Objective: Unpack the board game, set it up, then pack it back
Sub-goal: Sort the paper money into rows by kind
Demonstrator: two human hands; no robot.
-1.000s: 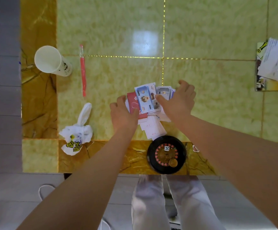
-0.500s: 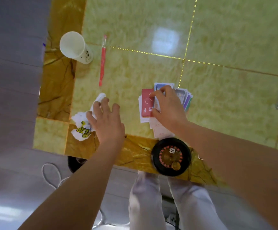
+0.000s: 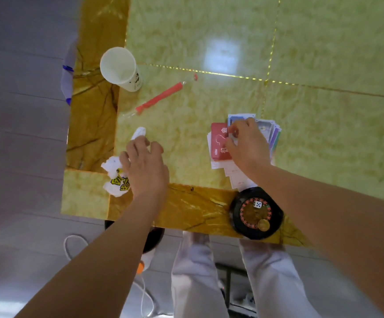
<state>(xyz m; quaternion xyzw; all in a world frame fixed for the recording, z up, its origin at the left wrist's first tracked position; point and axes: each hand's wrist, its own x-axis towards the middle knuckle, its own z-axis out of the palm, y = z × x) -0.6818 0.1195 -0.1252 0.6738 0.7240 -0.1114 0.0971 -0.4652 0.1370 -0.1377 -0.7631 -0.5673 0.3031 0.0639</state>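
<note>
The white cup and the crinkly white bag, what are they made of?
The cup looks like thin plastic or coated paper; its smooth, matte white walls with a small print leave that open. The bag looks like thin plastic film, as it is crumpled into soft folds and carries yellow print.

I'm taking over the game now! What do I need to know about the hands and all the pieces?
Left hand: fingers relaxed, touching the white bag at the near-left corner of the table.
Right hand: pinching the cards, a loose pile mid-table.
Roulette wheel: at the near edge, holding a die and gold coin.
Done: pieces are out, cards bunched together.
Left: probably packing everything away.
</note>
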